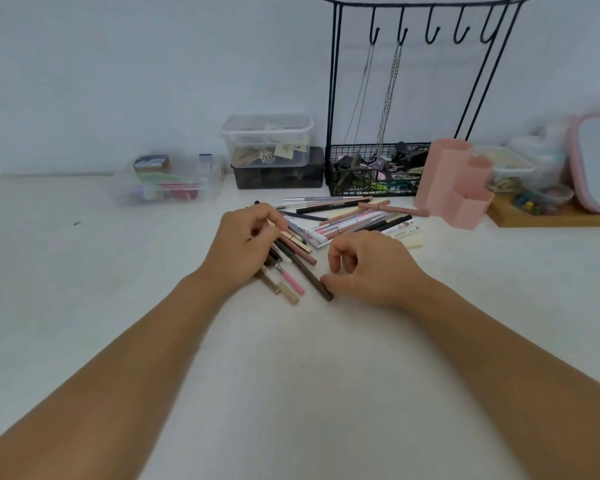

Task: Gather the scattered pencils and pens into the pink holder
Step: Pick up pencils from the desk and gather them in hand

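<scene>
Several pens and pencils lie scattered on the white table, in front of the wire basket. The pink holder, with hexagonal tubes, stands upright to their right. My left hand is closed around a bundle of pencils whose ends fan out toward me on the table. My right hand rests beside it, fingers curled, with its thumb touching the near tip of a long dark brown pencil from that bundle.
A black wire rack with hooks and hanging chains stands behind the pens. Clear plastic boxes and a dark box sit at the back left. A wooden tray with small containers and a pink-rimmed mirror stand at the right.
</scene>
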Tool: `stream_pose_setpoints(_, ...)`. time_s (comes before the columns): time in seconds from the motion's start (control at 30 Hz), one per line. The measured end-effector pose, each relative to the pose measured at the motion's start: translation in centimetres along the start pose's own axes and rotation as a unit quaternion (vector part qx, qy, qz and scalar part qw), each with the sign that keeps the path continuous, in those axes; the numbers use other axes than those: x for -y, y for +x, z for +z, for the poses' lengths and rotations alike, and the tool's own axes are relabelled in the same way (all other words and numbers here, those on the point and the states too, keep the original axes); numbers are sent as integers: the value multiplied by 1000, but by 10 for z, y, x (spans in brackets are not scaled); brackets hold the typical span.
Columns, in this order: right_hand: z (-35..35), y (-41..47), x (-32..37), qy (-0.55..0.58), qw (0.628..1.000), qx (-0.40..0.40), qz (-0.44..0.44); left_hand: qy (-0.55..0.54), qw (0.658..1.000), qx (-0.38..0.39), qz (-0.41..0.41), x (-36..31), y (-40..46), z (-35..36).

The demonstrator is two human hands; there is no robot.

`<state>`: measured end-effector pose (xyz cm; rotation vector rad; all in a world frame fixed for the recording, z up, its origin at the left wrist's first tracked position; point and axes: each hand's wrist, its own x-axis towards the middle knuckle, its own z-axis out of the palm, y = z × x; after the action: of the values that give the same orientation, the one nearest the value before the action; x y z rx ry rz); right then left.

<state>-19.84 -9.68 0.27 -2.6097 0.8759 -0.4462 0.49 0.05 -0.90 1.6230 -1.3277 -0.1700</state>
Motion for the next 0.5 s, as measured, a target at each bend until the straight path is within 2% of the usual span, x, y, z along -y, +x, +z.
stream_pose_setpoints(0.17,3,-4,9,14,1000,-1,-27,-59,997,11,-42,0,1,-3)
stream_pose_setpoints(0.27,5,-5,13,-20,999,6,-33,-57,997,27,-43,-2,2,-2)
stream_pose_setpoints(0.5,5,-2,9,2,1000,0,-9,-46,998,41,-33,-3,3,-1)
